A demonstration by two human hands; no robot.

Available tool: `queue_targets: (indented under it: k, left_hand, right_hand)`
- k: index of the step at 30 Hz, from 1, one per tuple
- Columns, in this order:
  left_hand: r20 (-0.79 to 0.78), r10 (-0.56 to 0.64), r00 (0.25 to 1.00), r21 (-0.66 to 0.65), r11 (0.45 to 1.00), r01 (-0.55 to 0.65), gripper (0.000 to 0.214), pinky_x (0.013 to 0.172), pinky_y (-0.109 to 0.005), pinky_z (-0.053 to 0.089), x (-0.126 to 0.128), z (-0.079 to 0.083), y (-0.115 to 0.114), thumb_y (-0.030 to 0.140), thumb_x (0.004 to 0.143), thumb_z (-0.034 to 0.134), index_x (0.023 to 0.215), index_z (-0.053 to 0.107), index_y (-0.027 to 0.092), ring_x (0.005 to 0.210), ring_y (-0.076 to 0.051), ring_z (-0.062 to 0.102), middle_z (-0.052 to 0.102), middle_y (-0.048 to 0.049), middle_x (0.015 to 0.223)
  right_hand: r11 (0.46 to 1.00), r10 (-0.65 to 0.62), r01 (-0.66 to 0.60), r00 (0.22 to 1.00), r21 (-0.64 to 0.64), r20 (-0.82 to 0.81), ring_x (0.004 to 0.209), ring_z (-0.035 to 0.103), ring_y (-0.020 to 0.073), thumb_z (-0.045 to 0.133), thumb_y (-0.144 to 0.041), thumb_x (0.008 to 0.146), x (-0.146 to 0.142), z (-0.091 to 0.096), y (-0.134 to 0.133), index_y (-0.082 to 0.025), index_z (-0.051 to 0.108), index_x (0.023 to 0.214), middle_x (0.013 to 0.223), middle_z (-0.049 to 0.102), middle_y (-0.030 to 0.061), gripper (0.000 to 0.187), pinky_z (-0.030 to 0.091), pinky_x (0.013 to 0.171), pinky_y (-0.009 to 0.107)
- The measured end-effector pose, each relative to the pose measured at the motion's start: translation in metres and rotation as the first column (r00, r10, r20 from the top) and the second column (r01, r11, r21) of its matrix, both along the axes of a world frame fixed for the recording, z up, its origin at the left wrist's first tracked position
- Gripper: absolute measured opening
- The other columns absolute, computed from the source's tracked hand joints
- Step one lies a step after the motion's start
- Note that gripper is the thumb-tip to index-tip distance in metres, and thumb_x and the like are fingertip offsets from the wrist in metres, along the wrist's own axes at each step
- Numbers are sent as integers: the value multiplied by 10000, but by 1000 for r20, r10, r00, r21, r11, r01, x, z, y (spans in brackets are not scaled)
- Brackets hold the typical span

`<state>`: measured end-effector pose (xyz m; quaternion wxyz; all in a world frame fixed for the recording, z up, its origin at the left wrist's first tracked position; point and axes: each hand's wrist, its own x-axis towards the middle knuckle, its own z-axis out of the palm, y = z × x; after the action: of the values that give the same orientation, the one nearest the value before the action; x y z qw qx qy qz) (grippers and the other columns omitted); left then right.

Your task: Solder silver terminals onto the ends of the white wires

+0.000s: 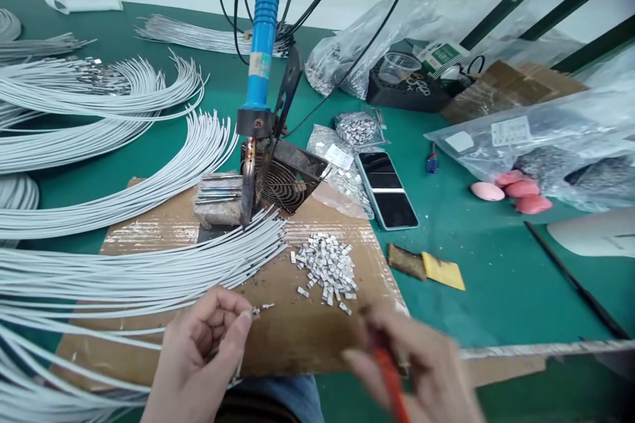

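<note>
My left hand [208, 337], fingers pinched, holds the stripped end [262, 308] of a cable just in front of the cardboard. To the right, my right hand [411, 357] is closed around a red-handled tool [389, 377]; motion blurs it, so its working end cannot be made out. A pile of small pale metal terminals [327, 264] lies on the cardboard [282, 350] between and beyond my hands. A bundle of white cables [198, 271] stretches in from the left, its ends near the pile. Above those ends, a soldering iron [260, 79] with a blue handle points downward.
Behind the iron's tip sits a small fan [285, 185]. A phone [387, 192], sponge pads [443, 271], a bag of metal parts [357, 129] and pink earplug-like pieces [526, 192] lie to the right. More cable bundles [99, 152] fill the left side of the green table [496, 291].
</note>
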<state>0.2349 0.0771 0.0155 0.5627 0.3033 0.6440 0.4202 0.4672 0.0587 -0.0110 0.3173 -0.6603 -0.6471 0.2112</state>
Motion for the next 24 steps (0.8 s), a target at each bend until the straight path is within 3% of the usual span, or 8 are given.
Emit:
queue_targets:
  k: [2, 5, 9, 12, 15, 24]
  left_hand:
    - [-7, -2, 1000, 3, 1000, 2, 315, 466, -170, 295, 0, 2, -2, 447, 723, 838, 697, 695, 167, 470, -68, 415, 544, 51, 539]
    - [-11, -18, 1000, -10, 1000, 18, 318, 469, -173, 320, -4, 2, -4, 455, 723, 840, 703, 701, 170, 471, -78, 437, 549, 45, 531]
    - [8, -101, 995, 16, 995, 101, 282, 471, -177, 357, -11, -4, -7, 426, 731, 847, 713, 713, 179, 492, -97, 475, 597, 19, 564]
    - [-8, -90, 996, 31, 995, 90, 271, 477, -175, 350, -11, -7, -9, 431, 752, 833, 722, 712, 190, 505, -97, 472, 593, 22, 579]
    - [-42, -32, 999, 33, 999, 33, 283, 480, -178, 325, -8, -6, -11, 448, 759, 825, 727, 710, 191, 507, -91, 442, 566, 32, 576]
    - [-88, -3, 996, 29, 1000, 6, 289, 475, -174, 336, -5, -5, -9, 451, 732, 837, 732, 707, 193, 502, -91, 447, 539, 41, 564]
  right_hand:
    - [967, 254, -255, 966, -4, -50, 506, 472, 117, 712, -320, 834, -44, -2, 1, -224, 453, 653, 594, 527, -32, 330, 352, 458, 231]
    - [925, 366, -374, 925, -63, -104, 519, 462, 91, 633, -195, 829, -71, -6, 7, -227, 330, 664, 624, 476, -44, 347, 310, 473, 217]
    - [907, 380, -398, 915, -141, -138, 529, 456, 94, 595, -163, 813, -72, -6, 11, -232, 296, 672, 637, 467, -43, 338, 285, 483, 233]
    - [899, 386, -409, 909, -155, -159, 524, 434, 90, 586, -158, 815, -74, -5, 10, -230, 293, 666, 629, 460, -45, 336, 268, 479, 236]
    - [907, 382, -403, 909, -118, -170, 515, 394, 82, 572, -155, 824, -79, -5, 9, -226, 266, 666, 611, 420, -52, 352, 252, 476, 234]
    - [926, 375, -376, 918, 15, -133, 484, 344, 72, 539, -105, 780, -80, -14, 9, -229, 229, 690, 598, 348, -68, 346, 220, 461, 229]
